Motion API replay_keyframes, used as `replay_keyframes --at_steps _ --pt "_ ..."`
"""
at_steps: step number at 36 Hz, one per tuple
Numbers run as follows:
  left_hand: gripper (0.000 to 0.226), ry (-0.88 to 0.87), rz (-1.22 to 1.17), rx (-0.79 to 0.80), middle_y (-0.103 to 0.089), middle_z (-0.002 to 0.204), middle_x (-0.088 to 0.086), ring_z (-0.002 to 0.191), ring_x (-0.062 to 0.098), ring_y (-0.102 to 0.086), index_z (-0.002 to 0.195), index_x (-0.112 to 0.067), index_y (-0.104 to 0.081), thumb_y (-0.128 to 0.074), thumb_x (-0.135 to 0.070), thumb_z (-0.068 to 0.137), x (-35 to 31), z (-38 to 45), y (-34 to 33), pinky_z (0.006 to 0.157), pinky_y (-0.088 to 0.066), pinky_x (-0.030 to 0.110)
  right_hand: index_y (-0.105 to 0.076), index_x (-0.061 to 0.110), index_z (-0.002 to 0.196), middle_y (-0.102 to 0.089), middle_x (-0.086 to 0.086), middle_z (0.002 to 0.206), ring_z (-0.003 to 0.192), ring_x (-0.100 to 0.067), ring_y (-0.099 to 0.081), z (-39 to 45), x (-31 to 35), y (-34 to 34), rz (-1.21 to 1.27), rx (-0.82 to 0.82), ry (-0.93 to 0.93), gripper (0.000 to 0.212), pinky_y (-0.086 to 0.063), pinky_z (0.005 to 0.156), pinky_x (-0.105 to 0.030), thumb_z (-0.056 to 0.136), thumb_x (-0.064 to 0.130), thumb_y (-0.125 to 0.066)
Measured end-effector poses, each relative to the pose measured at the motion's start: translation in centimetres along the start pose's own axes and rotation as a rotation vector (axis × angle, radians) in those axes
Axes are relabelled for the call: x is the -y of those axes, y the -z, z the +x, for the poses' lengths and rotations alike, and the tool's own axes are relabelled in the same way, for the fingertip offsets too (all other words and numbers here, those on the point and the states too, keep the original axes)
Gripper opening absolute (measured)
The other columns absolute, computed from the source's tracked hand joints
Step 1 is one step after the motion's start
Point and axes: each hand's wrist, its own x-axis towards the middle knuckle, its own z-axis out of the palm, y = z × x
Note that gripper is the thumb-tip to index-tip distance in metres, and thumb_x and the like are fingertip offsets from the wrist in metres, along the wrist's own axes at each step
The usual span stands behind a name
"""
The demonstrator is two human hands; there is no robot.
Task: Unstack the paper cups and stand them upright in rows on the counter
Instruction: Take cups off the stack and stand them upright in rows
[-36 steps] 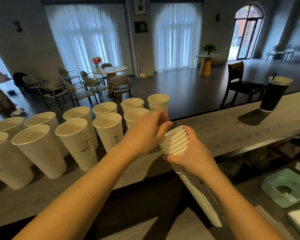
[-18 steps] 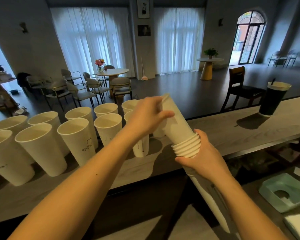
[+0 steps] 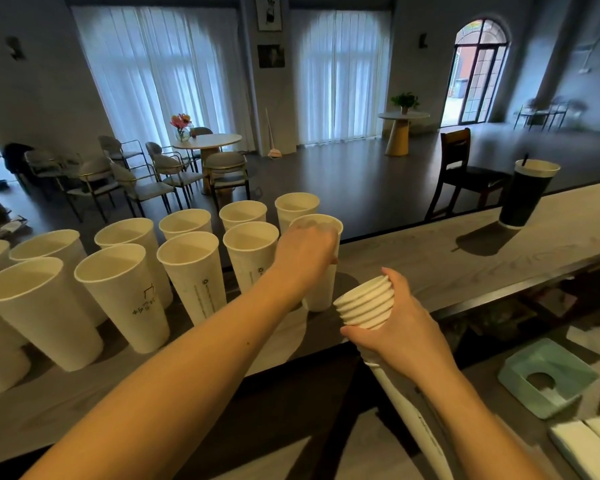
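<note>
A single white paper cup (image 3: 321, 271) is gripped near its rim by the left hand (image 3: 305, 254); the fingers are curled round the upper wall. The cup stands upright with its base on or just above the grey surface (image 3: 430, 251); contact cannot be told. It sits at the right end of the near row, just beside the neighbouring cup (image 3: 250, 258).

The stack of nested cups (image 3: 366, 304) is held by the right hand (image 3: 399, 332), fingers and thumb wrapped round it just below the layered rims. The stack is tilted, rims toward the surface, its lower part running down toward the viewer, in front of the surface's near edge.

Upright cups are arranged in two rows on the left part of the surface: a far row ending at a cup (image 3: 296, 209) behind the held one, and a near row including a cup with printed marks (image 3: 125, 299).

A dark cup with a straw (image 3: 527, 194) stands well apart, at the right end of the surface. A pale green tray (image 3: 548, 379) lies on the lower shelf at right.
</note>
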Motion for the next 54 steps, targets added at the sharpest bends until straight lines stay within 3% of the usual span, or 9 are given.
replay_keyframes --at_steps 8,14,18,21,35,40,43,48,54 --pt "0.043 0.053 -0.092 0.07 -0.064 0.123 0.01 0.107 0.026 -0.064 0.125 -0.013 -0.058 -0.067 -0.036 0.089 0.3 1.0 0.5 0.086 -0.052 0.034 -0.013 0.047 0.149 -0.053 0.004 0.131 0.116 -0.019 -0.054 -0.7 0.8 -0.2 0.01 -0.004 0.012 0.114 -0.051 0.095 -0.045 0.061 0.061 -0.084" --pt "0.032 0.016 -0.428 -0.207 -0.064 0.112 0.0 0.103 0.017 -0.057 0.116 -0.019 -0.058 -0.057 -0.041 0.093 0.8 -3.2 3.6 0.085 -0.05 0.035 -0.015 0.045 0.149 -0.052 0.01 0.129 0.116 -0.016 -0.053 -2.0 1.9 -0.8 0.074 0.025 0.033 0.115 -0.05 0.092 -0.039 0.06 0.059 -0.086" --pt "0.028 -0.003 -0.793 0.229 -0.064 0.09 -0.006 0.081 0.007 -0.059 0.102 -0.022 -0.06 -0.043 -0.044 0.099 0.9 -8.7 5.8 0.07 -0.046 0.026 -0.032 0.042 0.132 -0.06 0.011 0.112 0.1 -0.013 -0.061 -2.8 3.8 -1.9 0.121 0.091 0.043 0.094 -0.055 0.081 -0.038 0.055 0.059 -0.085" --pt "0.014 -0.093 -0.763 0.357 -0.06 0.08 -0.011 0.068 -0.003 -0.055 0.091 -0.035 -0.056 -0.047 -0.041 0.099 2.4 -12.3 6.0 0.062 -0.039 0.019 -0.029 0.041 0.137 -0.059 0.008 0.115 0.101 -0.013 -0.06 -3.6 5.9 -3.5 0.138 0.17 0.072 0.092 -0.053 0.079 -0.035 0.065 0.049 -0.086" --pt "0.011 0.208 -0.966 0.13 -0.071 0.082 -0.011 0.076 0.0 -0.064 0.098 -0.024 -0.067 -0.056 -0.024 0.097 18.3 -27.6 11.7 0.07 -0.049 0.017 -0.034 0.038 0.151 -0.063 0.015 0.131 0.116 0.0 -0.061 -10.5 18.6 -15.6 0.371 0.516 0.379 0.099 -0.052 0.101 -0.036 0.068 0.049 -0.088" --pt "0.02 0.302 -0.946 0.175 -0.072 0.088 -0.005 0.081 0.002 -0.065 0.101 -0.022 -0.068 -0.048 -0.027 0.101 25.4 -33.8 14.2 0.073 -0.049 0.019 -0.039 0.047 0.142 -0.064 0.02 0.123 0.109 0.006 -0.061 -14.5 24.5 -21.8 0.368 0.556 0.413 0.086 -0.051 0.092 -0.023 0.07 0.044 -0.087" --pt "0.036 0.375 -0.93 0.179 -0.067 0.093 0.017 0.082 0.013 -0.056 0.104 0.001 -0.064 -0.04 -0.026 0.104 29.9 -37.7 15.7 0.078 -0.042 0.029 -0.04 0.048 0.138 -0.063 0.024 0.119 0.105 0.01 -0.061 -17.4 28.5 -25.3 0.359 0.583 0.446 0.084 -0.049 0.086 -0.019 0.068 0.045 -0.087" --pt "0.04 0.425 -0.785 0.178 -0.048 0.072 0.001 0.065 0.009 -0.041 0.084 0.003 -0.055 -0.04 -0.029 0.103 35.8 -43.6 17.6 0.065 -0.034 0.03 -0.03 0.052 0.139 -0.053 0.034 0.113 0.103 0.011 -0.055 -21.5 33.9 -30.2 0.291 0.606 0.479 0.086 -0.044 0.076 -0.01 0.073 0.046 -0.084" --pt "0.038 0.469 -0.786 0.22 -0.065 0.092 0.017 0.078 0.02 -0.055 0.102 0.0 -0.064 -0.044 -0.032 0.101 41.5 -49.6 20.0 0.08 -0.046 0.045 -0.026 0.051 0.148 -0.055 0.026 0.116 0.111 -0.004 -0.056 -25.2 38.9 -35.1 0.168 0.63 0.532 0.1 -0.052 0.093 -0.032 0.066 0.061 -0.082"
